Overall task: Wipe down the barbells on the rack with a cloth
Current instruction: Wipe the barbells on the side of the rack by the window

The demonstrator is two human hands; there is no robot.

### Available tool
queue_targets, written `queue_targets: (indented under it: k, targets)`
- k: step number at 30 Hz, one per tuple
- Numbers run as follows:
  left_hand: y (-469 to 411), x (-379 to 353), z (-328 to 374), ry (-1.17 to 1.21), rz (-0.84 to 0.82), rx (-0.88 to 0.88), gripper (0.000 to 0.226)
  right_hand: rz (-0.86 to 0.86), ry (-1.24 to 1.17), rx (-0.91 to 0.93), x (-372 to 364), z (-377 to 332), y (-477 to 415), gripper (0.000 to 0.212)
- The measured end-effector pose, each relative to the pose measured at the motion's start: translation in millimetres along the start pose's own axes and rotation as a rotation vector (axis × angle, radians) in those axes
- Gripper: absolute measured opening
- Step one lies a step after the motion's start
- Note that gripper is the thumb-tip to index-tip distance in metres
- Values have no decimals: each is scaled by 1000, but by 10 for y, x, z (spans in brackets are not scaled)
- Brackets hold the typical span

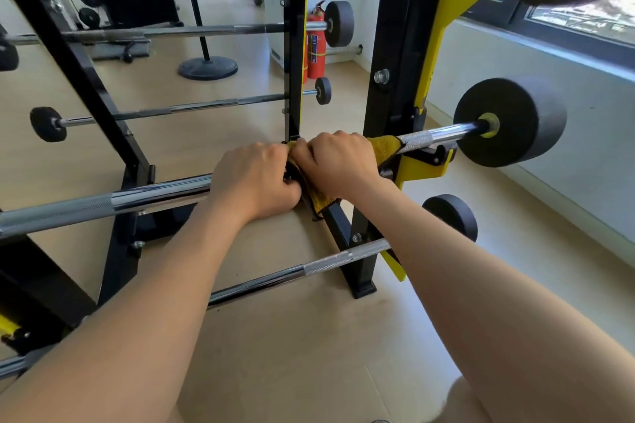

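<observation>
A chrome barbell [103,204] lies across the black and yellow rack [395,86] at waist height, with a black weight [508,122] on its right end. A yellow cloth [385,146] is wrapped round the bar just left of the right upright. My right hand [338,163] grips the cloth round the bar. My left hand [254,178] sits close beside it on the left, fingers curled round the bar and the cloth's edge. A lower barbell [309,268] rests on the rack beneath.
A mirror behind the rack reflects the barbells. A red fire extinguisher [315,41] stands in the corner, and a fan base [208,67] shows in the mirror. A window wall runs along the right. Another black weight [453,216] hangs low on the right.
</observation>
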State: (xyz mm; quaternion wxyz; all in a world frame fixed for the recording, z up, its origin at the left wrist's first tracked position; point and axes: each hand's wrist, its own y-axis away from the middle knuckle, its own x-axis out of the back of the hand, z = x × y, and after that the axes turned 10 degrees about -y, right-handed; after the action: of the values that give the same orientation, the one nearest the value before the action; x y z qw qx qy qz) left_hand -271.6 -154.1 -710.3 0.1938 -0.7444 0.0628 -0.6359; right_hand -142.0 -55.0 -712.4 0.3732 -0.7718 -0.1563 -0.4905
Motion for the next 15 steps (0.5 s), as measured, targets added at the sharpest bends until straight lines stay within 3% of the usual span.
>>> queue_targets:
  k: [3, 6, 11, 13, 15]
  targets:
    - [40, -32, -23, 42, 39, -27, 19, 41, 17, 16, 91, 108, 25, 57]
    - [54, -41, -20, 52, 58, -28, 21, 103, -6, -103, 128, 442, 42, 48]
    - [71, 17, 40, -30, 45, -17, 22, 335, -221, -569, -2, 283, 153, 53]
    - [79, 23, 67, -80, 42, -20, 25, 171, -238, -720, 26, -132, 159, 57]
    - [92, 9, 67, -112, 55, -22, 26, 77, -474, -811, -33, -510, 167, 67]
